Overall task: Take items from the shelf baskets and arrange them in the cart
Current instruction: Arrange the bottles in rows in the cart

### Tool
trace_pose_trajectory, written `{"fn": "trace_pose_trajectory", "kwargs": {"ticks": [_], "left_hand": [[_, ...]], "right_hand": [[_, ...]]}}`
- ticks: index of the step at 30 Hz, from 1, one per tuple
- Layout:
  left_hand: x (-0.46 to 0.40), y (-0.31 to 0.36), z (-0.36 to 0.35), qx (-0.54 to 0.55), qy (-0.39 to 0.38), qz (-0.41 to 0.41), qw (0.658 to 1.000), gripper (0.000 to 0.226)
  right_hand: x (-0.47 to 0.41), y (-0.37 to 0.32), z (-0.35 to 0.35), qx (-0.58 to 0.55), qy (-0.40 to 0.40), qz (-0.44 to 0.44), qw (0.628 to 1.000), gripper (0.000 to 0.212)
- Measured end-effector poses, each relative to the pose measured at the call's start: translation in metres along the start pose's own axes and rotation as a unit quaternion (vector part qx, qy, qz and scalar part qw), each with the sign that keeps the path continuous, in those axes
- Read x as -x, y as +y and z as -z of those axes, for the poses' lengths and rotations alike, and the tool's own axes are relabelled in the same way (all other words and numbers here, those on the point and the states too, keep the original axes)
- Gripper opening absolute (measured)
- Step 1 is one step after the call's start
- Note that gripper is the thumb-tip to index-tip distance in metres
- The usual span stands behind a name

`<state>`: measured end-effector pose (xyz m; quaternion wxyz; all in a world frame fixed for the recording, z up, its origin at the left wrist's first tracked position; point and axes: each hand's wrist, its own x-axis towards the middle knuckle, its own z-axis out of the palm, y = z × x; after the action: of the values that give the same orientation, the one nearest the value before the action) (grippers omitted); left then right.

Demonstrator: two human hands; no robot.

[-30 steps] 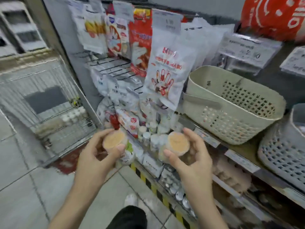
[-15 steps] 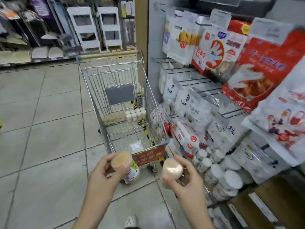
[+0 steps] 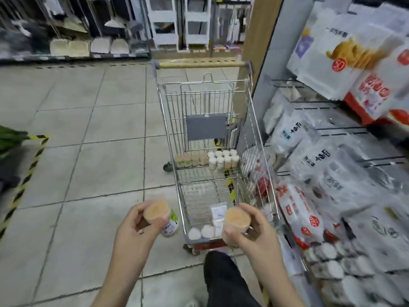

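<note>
Much of the shelf rack [image 3: 345, 138] on my right is smeared by blur; the print on its white and red packets [image 3: 296, 209] is mostly unreadable, though I can make out a "50" on one upper bag [image 3: 338, 63] and "220" on a lower one. The small white-capped tubs at the rack's foot are cut off by the frame edge.

My left hand [image 3: 135, 229] has its fingers [image 3: 137, 209] curled round a small round jar [image 3: 157, 210], its clear top showing a pale orange, fine-grained fill; a green and white label peeks out below, too blurred to read. My right hand [image 3: 257, 235] grips a matching jar [image 3: 236, 220] the same way, thumb beneath and fingers along the side. Both jars hang over the near end of the wire cart [image 3: 188, 129], the left one just outside its rim.

Inside the cart, a row of like jars [image 3: 191, 160] and a cluster of white-lidded bottles [image 3: 223, 159] stand at the far end beneath a grey plastic flap [image 3: 205, 127]. Two white caps [image 3: 200, 232] and flat white packets [image 3: 218, 214] lie at the near end. The floor [image 3: 77, 129] is pale square tile.
</note>
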<state>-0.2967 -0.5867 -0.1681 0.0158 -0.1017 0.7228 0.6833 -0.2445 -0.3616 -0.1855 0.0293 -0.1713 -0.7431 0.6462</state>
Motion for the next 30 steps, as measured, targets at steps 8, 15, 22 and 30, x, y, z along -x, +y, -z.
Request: {"fn": "trace_pose_trajectory", "kwargs": {"ticks": [8,15,22,30], "left_hand": [[-0.102,-0.012,-0.052,-0.013,0.014,0.047,0.999,0.033],[-0.214,-0.047,-0.122,-0.053,0.023,0.128,0.99,0.039],[-0.307,-0.128,-0.172,-0.105,0.069,0.203,0.971,0.038],[-0.38,-0.228,-0.201,-0.099,0.179,0.226,0.952,0.04]], "right_hand": [[-0.136,0.011,-0.014,0.033,-0.046,-0.053,0.997,0.052],[-0.281,0.039,-0.034,0.087,-0.106,-0.095,0.986,0.057],[-0.406,0.105,-0.064,0.136,-0.144,-0.111,0.974,0.061],[-0.484,0.213,-0.115,0.122,-0.18,-0.171,0.961,0.052]]}}
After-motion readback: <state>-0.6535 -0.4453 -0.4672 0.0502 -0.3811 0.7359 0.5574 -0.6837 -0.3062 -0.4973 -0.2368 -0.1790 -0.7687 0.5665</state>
